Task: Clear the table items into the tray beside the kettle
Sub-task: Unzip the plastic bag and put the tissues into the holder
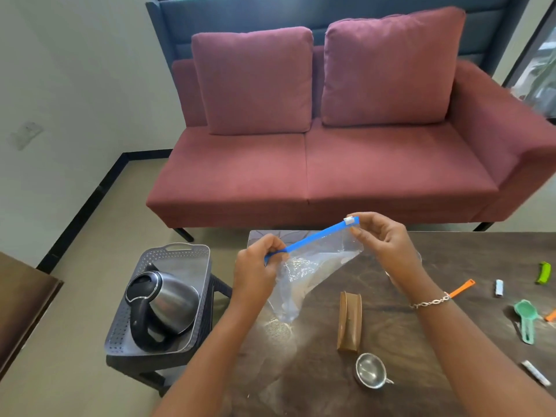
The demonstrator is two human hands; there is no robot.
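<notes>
Far left of the grip, below the level of the left hand, a grey perforated tray [177, 251] sits on a dark stool [141, 365]. A steel kettle [168, 308] with a black handle lies tilted inside the tray.

The left hand [255, 272] is closed in a pinch on the lower-left end of the blue zip strip [313, 236] of a clear plastic bag [313, 272]. The strip slopes upward from this pinch to the right hand [382, 239], whose thumb and fingers pinch its upper-right end beside a white slider [349, 220]. The bag hangs slack between and below the two grips, above the left end of the dark wooden table [451, 254]. Whether its lowest corner touches the tabletop cannot be told.

Below the right-hand grip, a brown comb-like piece [349, 320] lies on the table, and nearer the viewer a small metal strainer [371, 371]. The right wrist wears a silver bracelet [430, 303]. Just right of that wrist lies an orange strip [461, 288]. Farther right of the grip are a small white object [499, 288], a green clip [544, 272], a mint-green scoop [526, 317] and a white tube [535, 373]. All of these rest on the table, well apart from the tray. A maroon sofa [301, 170] stands beyond both hands.
</notes>
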